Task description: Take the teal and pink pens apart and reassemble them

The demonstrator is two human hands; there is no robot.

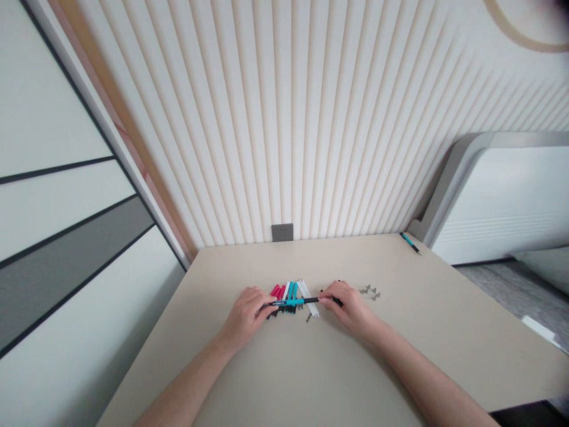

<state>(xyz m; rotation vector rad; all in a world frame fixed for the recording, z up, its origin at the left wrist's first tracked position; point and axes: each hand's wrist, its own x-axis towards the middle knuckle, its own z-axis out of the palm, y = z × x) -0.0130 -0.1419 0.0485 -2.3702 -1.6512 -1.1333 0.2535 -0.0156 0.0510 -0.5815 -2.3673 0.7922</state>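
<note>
A blue and black pen (294, 302) stretches level between my two hands, above the table. My left hand (249, 309) pinches its left end, and my right hand (347, 303) grips the black right end. Behind and below the pen lie several pen barrels in red (281, 291), white and blue (291, 289), with black parts at their near ends. White refills (307, 296) lie slanted between these barrels and my right hand. Close to the refills is a small dark piece (308, 318). Fingers hide part of both pen ends.
Small grey clip-like pieces (370, 291) lie right of my right hand. An assembled-looking blue and black pen (410, 244) rests at the table's far right corner. The beige table (267, 379) meets a ribbed wall with a dark socket (282, 232). A white cabinet stands left, a bed right.
</note>
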